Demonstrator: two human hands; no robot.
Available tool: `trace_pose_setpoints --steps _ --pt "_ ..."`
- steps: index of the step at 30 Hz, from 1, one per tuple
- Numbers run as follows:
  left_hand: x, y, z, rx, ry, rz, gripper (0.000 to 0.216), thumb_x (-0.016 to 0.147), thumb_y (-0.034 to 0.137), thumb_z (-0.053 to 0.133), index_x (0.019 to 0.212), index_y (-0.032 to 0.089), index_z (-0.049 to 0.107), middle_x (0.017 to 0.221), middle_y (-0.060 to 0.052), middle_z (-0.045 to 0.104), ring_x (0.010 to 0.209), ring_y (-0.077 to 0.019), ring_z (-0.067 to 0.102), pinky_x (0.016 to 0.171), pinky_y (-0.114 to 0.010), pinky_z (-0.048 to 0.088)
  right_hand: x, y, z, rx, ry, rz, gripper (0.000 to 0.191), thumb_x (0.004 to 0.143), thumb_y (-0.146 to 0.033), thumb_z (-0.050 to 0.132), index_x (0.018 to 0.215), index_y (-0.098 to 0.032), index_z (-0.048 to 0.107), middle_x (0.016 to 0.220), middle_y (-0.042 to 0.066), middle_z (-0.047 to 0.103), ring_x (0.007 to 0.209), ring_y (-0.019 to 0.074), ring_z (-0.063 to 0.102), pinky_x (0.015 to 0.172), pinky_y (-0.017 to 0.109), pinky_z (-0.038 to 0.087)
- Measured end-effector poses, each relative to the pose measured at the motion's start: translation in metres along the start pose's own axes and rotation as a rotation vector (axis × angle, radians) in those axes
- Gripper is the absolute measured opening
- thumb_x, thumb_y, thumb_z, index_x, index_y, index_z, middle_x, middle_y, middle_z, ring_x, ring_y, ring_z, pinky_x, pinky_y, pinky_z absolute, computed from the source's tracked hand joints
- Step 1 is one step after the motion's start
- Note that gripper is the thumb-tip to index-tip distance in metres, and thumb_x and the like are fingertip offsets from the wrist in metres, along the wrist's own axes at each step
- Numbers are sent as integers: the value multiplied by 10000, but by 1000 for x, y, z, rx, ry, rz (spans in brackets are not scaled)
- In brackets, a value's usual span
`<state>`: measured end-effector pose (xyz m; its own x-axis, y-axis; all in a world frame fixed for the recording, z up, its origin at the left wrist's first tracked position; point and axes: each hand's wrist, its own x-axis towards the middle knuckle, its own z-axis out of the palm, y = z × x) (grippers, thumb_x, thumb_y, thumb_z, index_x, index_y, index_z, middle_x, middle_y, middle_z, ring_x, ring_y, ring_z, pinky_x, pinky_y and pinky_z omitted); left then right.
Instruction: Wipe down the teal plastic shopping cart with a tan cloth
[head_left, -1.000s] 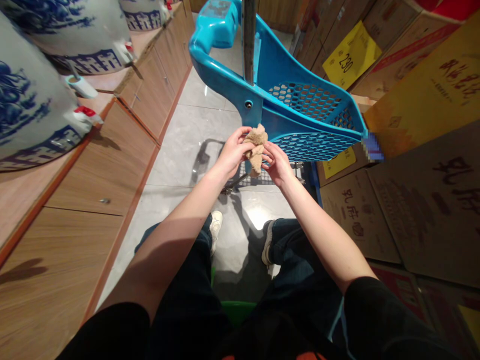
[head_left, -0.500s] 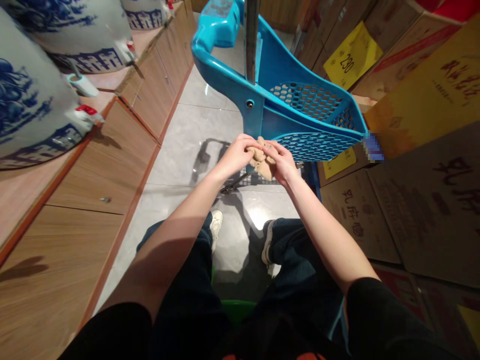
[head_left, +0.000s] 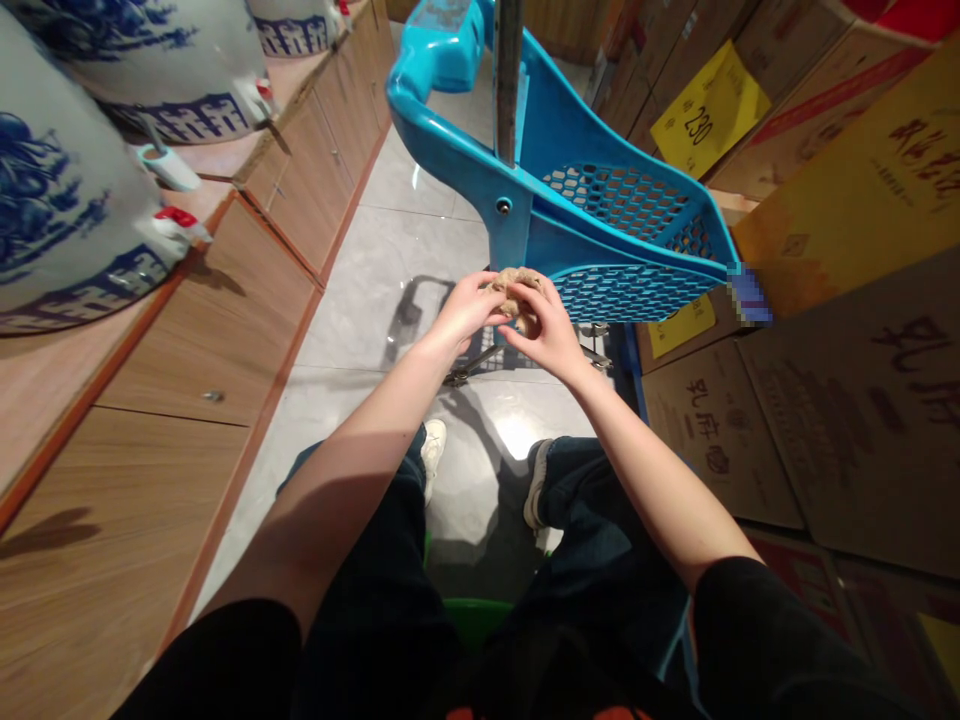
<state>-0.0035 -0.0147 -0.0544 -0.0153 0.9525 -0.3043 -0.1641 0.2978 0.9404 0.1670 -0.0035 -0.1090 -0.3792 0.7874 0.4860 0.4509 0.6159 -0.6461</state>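
Note:
Both hands hold one lumpy, tan, clay-like piece (head_left: 513, 306) in front of me, above the floor. My left hand (head_left: 466, 310) has its fingers curled round the left side of it. From the right, my right hand (head_left: 553, 332) grips the piece, its thumb bent underneath and its fingers over the top. The fingers cover much of it, so its full shape and exact kind cannot be made out. Just beyond the hands stands a blue plastic shopping cart (head_left: 450, 150) with a mesh basket.
Left runs a wooden cabinet (head_left: 172, 350) bearing large blue-and-white jars (head_left: 60, 210) with red-handled taps. Stacked cardboard boxes (head_left: 712, 430) and a yellow price sign (head_left: 709, 110) line the right. Grey tiled floor (head_left: 352, 310) lies between, and a green seat edge (head_left: 476, 618) shows below me.
The tan piece has been turned and bunched up between my hands. My right hand has rolled over it, its thumb now lower and further left. The left fingers have shifted slightly left.

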Motion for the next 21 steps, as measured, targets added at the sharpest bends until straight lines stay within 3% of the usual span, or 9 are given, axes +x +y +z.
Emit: trace_pose_setpoints --steps 2,6,8,11,14,18,21 --pt "4 -1 -2 47 -47 -12 208 846 41 618 946 191 722 829 -11 764 739 -147 746 859 -317 645 0 3 5 -60 -38 -22 513 942 -382 775 1433 -241 722 1609 184 588 1542 363 548 1294 573 474" --pt "11 1 -11 275 -17 69 110 861 126 675 878 196 758 851 -38 788 877 -204 774 967 -354 625 7 11 8 -82 3 3 360 1051 -360 594 1369 -298 752 1514 122 671 1453 327 613 1259 543 517" --pt "17 1 -16 353 90 148 124 895 158 680 980 186 765 988 -72 818 997 -241 786 1039 -388 611 12 14 9 -77 45 28 315 1059 -395 602 1314 -318 770 1472 103 695 1441 322 610 1253 534 519" --pt "28 -3 -22 345 239 327 333 895 135 714 1223 185 694 1355 -123 774 1193 -261 766 1140 -423 575 11 19 15 -104 35 52 257 1055 -402 630 1242 -317 785 1463 95 692 1428 308 598 1215 494 540" --pt "38 -10 -21 244 120 456 469 888 90 720 1338 190 631 1536 -134 686 1429 -242 672 1224 -365 512 0 24 25 -258 -146 132 259 1066 -321 598 1229 -274 793 1461 122 686 1358 298 621 1094 424 582" --pt "41 -12 -17 163 3 441 401 940 116 696 1329 167 614 1414 -144 756 1329 -231 742 1192 -346 538 -15 31 28 -515 -472 271 336 1048 -234 578 1300 -228 800 1324 147 728 1160 282 691 897 335 578" --pt "38 -8 -16 166 11 440 320 953 80 655 1262 162 636 1331 -115 791 1281 -210 760 1172 -319 546 -12 32 22 -537 -445 257 333 1036 -236 602 1298 -236 808 1268 135 745 1062 269 707 806 310 548"
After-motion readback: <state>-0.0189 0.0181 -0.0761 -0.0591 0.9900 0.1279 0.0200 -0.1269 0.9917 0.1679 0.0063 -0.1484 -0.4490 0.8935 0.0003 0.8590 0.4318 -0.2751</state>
